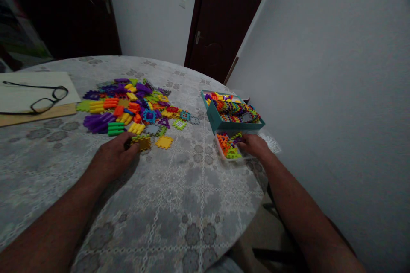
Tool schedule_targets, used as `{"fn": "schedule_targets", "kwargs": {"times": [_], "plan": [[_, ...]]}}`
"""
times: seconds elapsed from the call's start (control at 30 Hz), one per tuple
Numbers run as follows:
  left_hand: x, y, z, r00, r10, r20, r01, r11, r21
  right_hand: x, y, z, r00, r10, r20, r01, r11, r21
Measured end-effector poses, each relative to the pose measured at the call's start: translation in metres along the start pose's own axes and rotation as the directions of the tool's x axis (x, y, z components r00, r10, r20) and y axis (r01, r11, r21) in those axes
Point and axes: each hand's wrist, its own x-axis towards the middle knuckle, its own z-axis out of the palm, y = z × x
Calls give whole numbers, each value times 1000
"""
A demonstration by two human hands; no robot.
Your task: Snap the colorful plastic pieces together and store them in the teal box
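My left hand (113, 155) is closed around a small stack of toothed plastic building tiles (144, 143), yellow with a green edge on top, held just above the cloth. A flat yellow tile (164, 142) lies to the right of it. Over at the right, my right hand (253, 145) reaches into a clear plastic box (228, 161) holding orange, lime and purple toothed pieces. Its fingers are pinched together beside a purple piece (236, 140); whether they grip it is hidden. Beyond my left hand spreads a heap of colourful tiles and ribbed plastic rods (99, 122).
Behind the clear box stands a teal box (235, 125) filled with multicoloured toothed pieces. Black eyeglasses (45, 99) rest on a paper-covered board (65, 113) at the left. A patterned cloth covers the round table (173, 213); a white wall (326, 72) rises close on the right.
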Motion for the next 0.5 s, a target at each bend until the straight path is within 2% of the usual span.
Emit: {"fn": "schedule_targets", "kwargs": {"times": [0.17,0.33,0.5], "plan": [[1,0,0,1000,3,7,-4,1000,15,5,10,8,996,33,-85,-25,995,92],[0,3,-3,1000,-14,20,14,1000,24,8,13,13,999,32,-30,-27,988,150],[1,1,-1,1000,4,14,-3,1000,-13,4,10,8,999,-46,3,45,983,181]]}}
